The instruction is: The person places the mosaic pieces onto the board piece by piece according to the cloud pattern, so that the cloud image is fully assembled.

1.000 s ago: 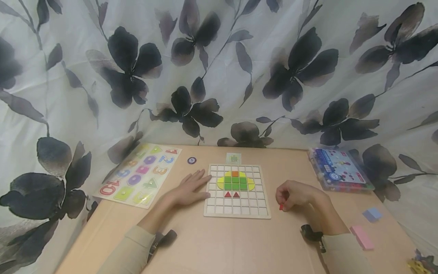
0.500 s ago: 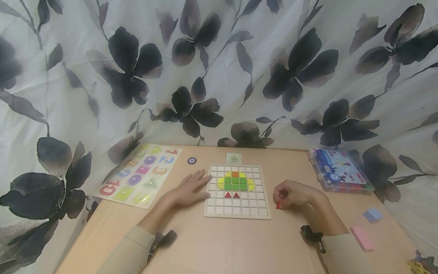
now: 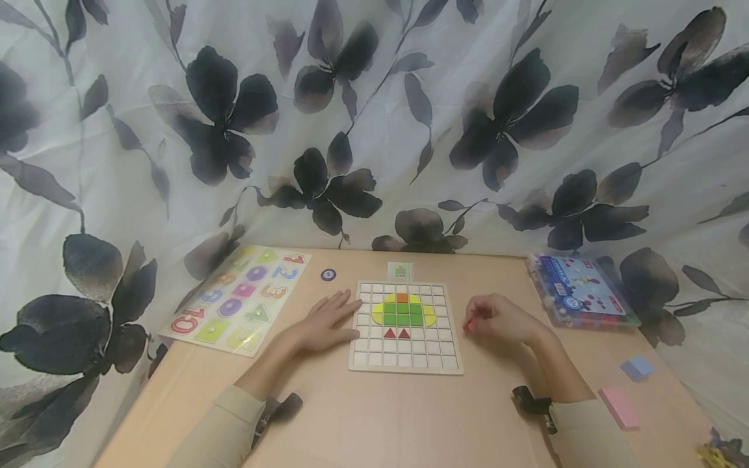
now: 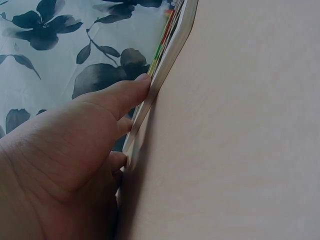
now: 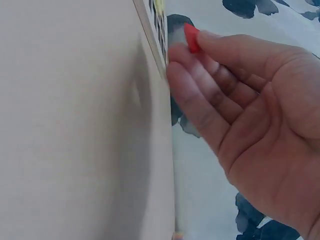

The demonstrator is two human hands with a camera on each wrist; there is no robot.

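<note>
A white grid board lies mid-table. On it, green square tiles, yellow rounded tiles, an orange square and two red triangle tiles form a pattern. My left hand lies with extended fingers at the board's left edge; in the left wrist view its thumb touches the rim. Right of the board, my right hand pinches a small red triangle tile between thumb and fingertips, held above the table and apart from the board. Fingers partly hide the tile in the head view.
A small pattern card lies behind the board, beside a dark round token. A number sheet is at left. A plastic box, a blue block and a pink block are at right.
My right hand has moved slightly left and away from me, lifting the red triangle tile and turning it toward the board. The left hand has stayed at the board's edge.
</note>
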